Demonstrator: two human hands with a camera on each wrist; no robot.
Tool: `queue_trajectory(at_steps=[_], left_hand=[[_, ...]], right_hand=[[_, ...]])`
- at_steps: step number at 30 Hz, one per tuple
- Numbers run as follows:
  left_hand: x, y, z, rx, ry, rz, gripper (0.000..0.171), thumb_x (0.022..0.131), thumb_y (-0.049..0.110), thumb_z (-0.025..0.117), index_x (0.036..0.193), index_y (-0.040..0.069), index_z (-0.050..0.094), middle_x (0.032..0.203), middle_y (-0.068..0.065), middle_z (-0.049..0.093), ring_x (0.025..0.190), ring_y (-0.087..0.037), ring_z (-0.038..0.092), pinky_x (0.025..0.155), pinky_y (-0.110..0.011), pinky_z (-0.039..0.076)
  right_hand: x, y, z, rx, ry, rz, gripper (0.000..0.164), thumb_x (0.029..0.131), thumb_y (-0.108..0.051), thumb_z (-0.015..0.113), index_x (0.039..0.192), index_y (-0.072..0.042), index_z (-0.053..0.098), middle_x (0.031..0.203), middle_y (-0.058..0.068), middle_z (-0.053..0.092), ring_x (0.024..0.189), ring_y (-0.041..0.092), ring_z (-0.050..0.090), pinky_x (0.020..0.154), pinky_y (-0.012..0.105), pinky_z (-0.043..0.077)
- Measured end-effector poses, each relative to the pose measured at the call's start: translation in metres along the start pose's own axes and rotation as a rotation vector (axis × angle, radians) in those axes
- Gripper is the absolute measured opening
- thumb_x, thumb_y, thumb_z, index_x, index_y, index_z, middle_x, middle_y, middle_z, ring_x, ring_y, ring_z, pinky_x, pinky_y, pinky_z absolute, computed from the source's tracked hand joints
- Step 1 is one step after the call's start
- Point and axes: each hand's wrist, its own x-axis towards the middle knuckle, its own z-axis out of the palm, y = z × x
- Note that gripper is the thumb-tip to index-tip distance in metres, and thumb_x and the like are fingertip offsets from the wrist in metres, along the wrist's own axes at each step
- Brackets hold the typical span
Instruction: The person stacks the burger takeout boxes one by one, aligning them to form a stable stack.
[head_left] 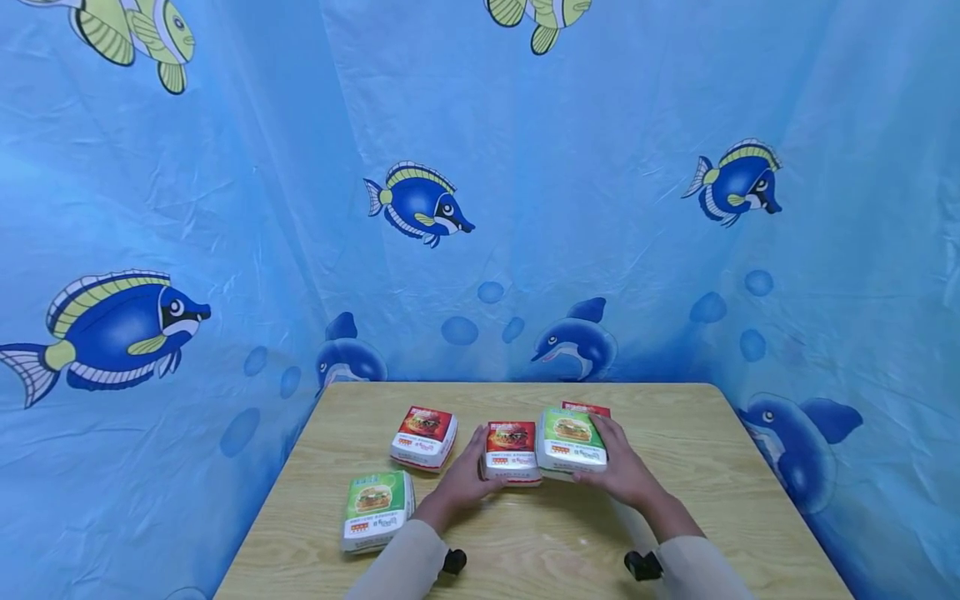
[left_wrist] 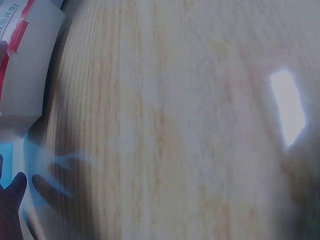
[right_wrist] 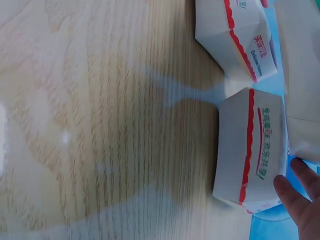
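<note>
Left hand (head_left: 465, 479) grips the central red-and-white burger box (head_left: 512, 446) at its left side, thumb at the near edge. Right hand (head_left: 626, 471) holds the larger-looking green-and-white burger box (head_left: 572, 442) at its right side, thumb likewise near. The two held boxes are just beside each other above the middle of the desk (head_left: 525, 546); whether either is raised cannot be told. A rear red box (head_left: 596, 409) shows partly behind the held green one. To the left, a second green box (head_left: 377, 510) lies near the left forearm, with an upper-left red box (head_left: 423, 437) beyond it. Printed blue sheeting (head_left: 600, 108) surrounds the desk.
</note>
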Motion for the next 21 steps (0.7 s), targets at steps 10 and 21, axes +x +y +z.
queue_trajectory(at_steps=[10,21], left_hand=[[0.001,-0.001,0.004,0.005,0.031,0.004,0.109,0.077,0.072,0.063,0.158,0.028,0.005,0.163,-0.006,0.008,0.145,-0.024,0.014,0.112,-0.046,0.025],[-0.001,0.0,0.014,-0.039,0.046,-0.04,0.109,0.076,0.072,0.064,0.157,0.031,0.003,0.162,0.003,0.01,0.145,-0.018,0.016,0.112,-0.043,0.027]], right_hand=[[0.013,-0.01,0.008,0.018,-0.019,-0.021,0.119,0.063,-0.058,0.084,0.156,-0.023,0.019,0.155,0.008,0.017,0.125,0.04,0.04,0.095,0.064,0.038],[0.021,-0.021,0.022,-0.042,-0.041,-0.054,0.118,0.06,-0.065,0.082,0.155,-0.025,0.024,0.152,0.006,0.021,0.123,0.039,0.042,0.094,0.065,0.04]])
